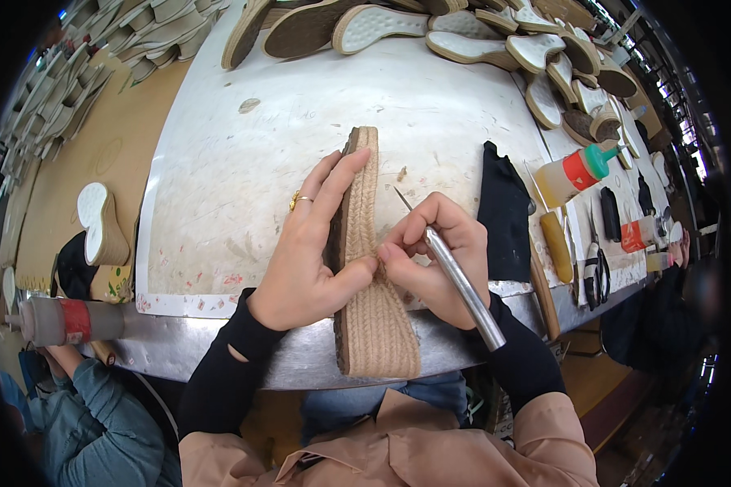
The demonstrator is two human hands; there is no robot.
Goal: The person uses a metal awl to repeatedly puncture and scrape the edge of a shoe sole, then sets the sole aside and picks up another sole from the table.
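Observation:
A wedge shoe sole (380, 333), its side wrapped in braided tan jute, stands on edge across the table's near border. My left hand (300, 260) grips it, with fingers along the dark brown bottom and the upper jute and the thumb across the braid. My right hand (443, 256) holds an awl (467, 296) with a silver metal handle, its thin point slanting up and left, clear of the sole. The right thumb and forefinger are pinched together at the jute edge, close to the left thumb. Whatever lies between those fingertips is too small to make out.
Many wedge soles (467, 47) crowd the far side and far right; more stacked soles (150, 32) stand far left. On the right lie black cloth (503, 215), a green-capped bottle (573, 174) and scissors (597, 276). Another bottle (77, 321) and a co-worker's sleeve (110, 422) are at left.

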